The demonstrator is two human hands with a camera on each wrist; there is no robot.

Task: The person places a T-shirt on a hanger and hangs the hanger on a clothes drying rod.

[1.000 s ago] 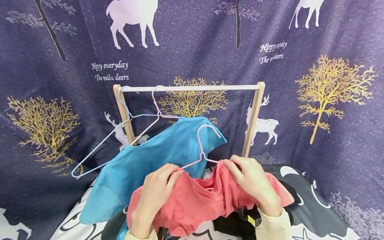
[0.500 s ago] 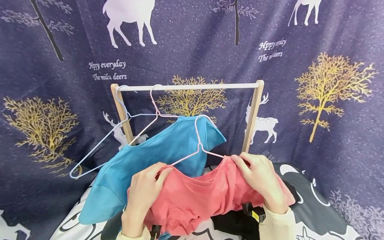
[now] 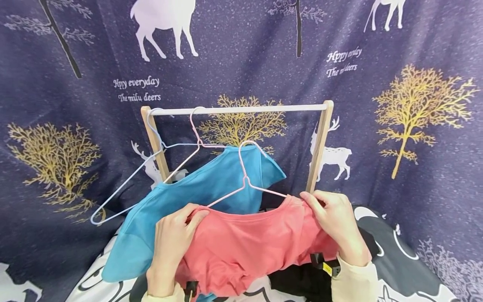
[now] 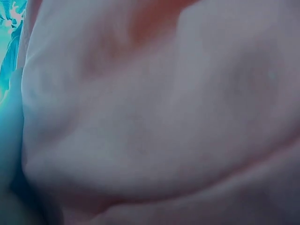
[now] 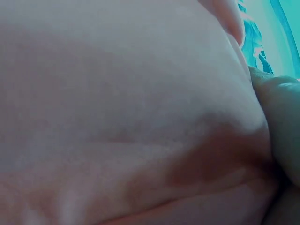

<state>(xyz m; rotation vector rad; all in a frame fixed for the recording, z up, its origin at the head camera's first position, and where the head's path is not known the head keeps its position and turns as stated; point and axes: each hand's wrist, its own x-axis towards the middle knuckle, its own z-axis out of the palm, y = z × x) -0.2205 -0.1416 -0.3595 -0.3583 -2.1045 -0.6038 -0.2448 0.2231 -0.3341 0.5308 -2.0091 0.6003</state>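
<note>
A coral-red T-shirt hangs between my hands on a pink hanger, whose hook and upper arms rise out of the neckline. My left hand pinches the shirt's left shoulder, thumb over the fabric. At the opposite shoulder my right hand grips the cloth the same way. The neckline is stretched fairly straight between them. Pale, blurred shirt fabric fills most of the left wrist view. In the right wrist view, the thumb side of my right hand shows beside the cloth.
Behind stands a rack with a white rail and wooden posts. A blue hanger hangs at its left end, beside a second pink hanger bearing a blue T-shirt. Black cloth lies on the patterned bedding.
My hands have moved apart, pulling the bunched red shirt wider and its neckline flatter. The pink hanger has risen and shifted slightly left, showing more of its arms.
</note>
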